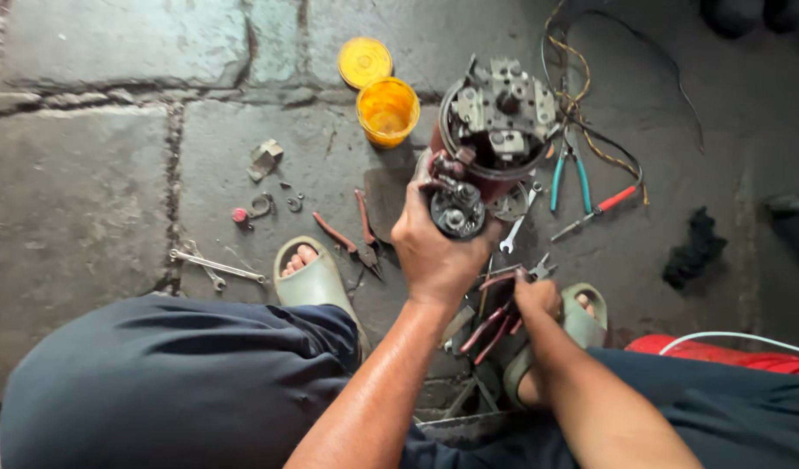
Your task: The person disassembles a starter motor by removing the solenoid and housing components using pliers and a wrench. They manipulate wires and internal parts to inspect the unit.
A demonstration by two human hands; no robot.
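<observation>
- The left hand point(434, 247) is closed around a small round motor part point(456, 208), dark with metal pieces on its face; it holds the part up above the stone floor point(95, 200), just in front of the big motor housing point(495, 122).
- The round face of the small part points up toward the camera; I cannot tell its long axis under the fingers.
- The right hand point(534, 295) grips red-handled pliers point(495, 326), handles pointing down toward the person's knees, nose toward the housing.
- Open floor lies on the left side; near the middle it is crowded with a wrench point(217, 266), red pliers point(351, 234), green-handled pliers point(570, 178) and a screwdriver point(595, 213).
- A yellow jar point(387, 110) stands open at the far side, its lid point(364, 62) beside it; what is inside is not clear.
- Wires point(581, 95) spread from the housing toward the far right corner.
</observation>
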